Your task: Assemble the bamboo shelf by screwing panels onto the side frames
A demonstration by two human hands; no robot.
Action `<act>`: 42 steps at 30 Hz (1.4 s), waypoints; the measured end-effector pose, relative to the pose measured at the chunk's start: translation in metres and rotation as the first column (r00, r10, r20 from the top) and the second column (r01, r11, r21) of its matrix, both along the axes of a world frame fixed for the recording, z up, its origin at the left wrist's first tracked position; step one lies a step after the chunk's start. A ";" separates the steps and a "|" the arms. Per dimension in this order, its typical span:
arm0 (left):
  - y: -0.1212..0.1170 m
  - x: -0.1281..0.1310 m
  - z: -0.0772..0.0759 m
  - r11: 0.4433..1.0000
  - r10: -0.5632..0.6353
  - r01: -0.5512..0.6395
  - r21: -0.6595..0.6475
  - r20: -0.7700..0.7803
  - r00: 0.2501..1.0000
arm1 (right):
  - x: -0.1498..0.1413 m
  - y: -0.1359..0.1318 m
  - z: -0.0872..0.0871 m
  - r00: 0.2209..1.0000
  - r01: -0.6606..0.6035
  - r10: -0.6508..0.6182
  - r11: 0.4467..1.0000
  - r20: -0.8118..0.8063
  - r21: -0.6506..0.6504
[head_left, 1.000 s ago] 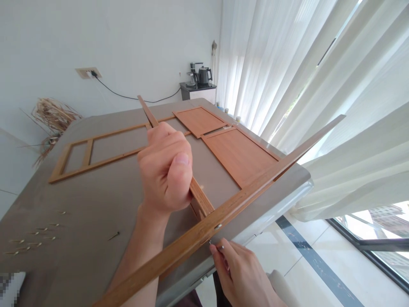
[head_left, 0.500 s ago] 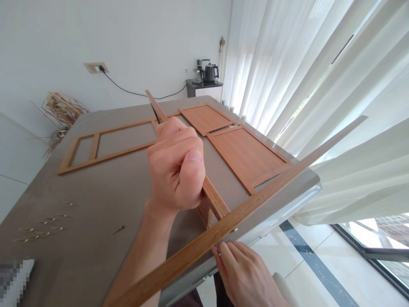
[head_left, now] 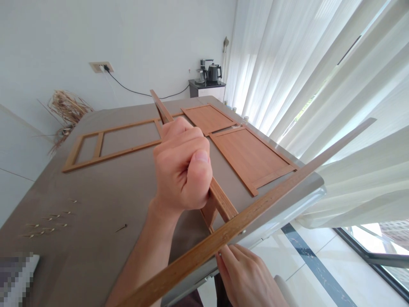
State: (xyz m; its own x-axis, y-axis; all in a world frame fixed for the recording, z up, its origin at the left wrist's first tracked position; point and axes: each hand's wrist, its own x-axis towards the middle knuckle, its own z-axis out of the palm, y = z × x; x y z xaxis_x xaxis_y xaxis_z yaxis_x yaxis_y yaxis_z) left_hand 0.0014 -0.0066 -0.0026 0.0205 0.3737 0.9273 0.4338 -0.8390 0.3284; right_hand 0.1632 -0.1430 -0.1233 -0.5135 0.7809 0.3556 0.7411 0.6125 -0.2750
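My left hand (head_left: 182, 166) is closed in a fist around a wooden rail (head_left: 220, 198), which runs away from me above the table. The rail meets a long wooden strip (head_left: 265, 198) that crosses in front of me from lower left to right. A round metal screw head (head_left: 242, 232) shows on the strip's near side. My right hand (head_left: 247, 273) is pinched just below the strip, to the left of that screw head. Between its thumb and fingers shows the bright end of a small screw (head_left: 220, 254); the rest of it is hidden.
On the grey-brown table (head_left: 96, 247) lie a slim wooden frame (head_left: 128, 149), two wooden panels (head_left: 252, 153), several loose screws (head_left: 47, 219) and one separate screw (head_left: 121, 228). Dried stalks (head_left: 68, 108) stand at far left. A kettle (head_left: 213, 73) sits on a cabinet beyond; curtains (head_left: 319, 64) hang right.
The view has shifted slightly, so everything sits a little further right. The right fingers have moved a little closer in under the strip; the left hand keeps its hold.
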 end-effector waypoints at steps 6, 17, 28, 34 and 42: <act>0.001 0.001 0.002 1.000 -0.011 0.011 0.018 0.010 1.000 | 0.003 -0.002 -0.005 0.999 0.011 -0.012 1.000 -0.052 -0.027; 0.002 0.001 0.004 0.999 0.013 -0.012 0.052 -0.021 1.000 | 0.002 -0.005 -0.007 0.998 -0.011 0.011 1.000 -0.062 -0.009; 0.003 0.002 0.003 0.997 0.020 -0.018 0.073 -0.024 1.000 | 0.004 -0.001 -0.005 0.998 -0.006 0.010 0.999 -0.068 0.052; -0.001 0.004 0.005 0.999 0.023 -0.023 0.028 -0.001 1.000 | 0.004 0.000 -0.004 0.997 0.016 -0.009 0.996 -0.080 0.086; -0.001 0.005 0.006 0.998 0.058 -0.058 0.035 -0.018 0.998 | 0.006 0.006 0.004 0.996 0.008 -0.004 0.999 -0.085 0.038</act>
State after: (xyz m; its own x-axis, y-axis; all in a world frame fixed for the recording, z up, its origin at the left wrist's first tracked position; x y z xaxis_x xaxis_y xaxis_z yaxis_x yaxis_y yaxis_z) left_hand 0.0066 -0.0077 0.0039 0.0176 0.3428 0.9393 0.4880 -0.8229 0.2911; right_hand 0.1693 -0.1371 -0.1196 -0.4756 0.7690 0.4272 0.7199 0.6193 -0.3133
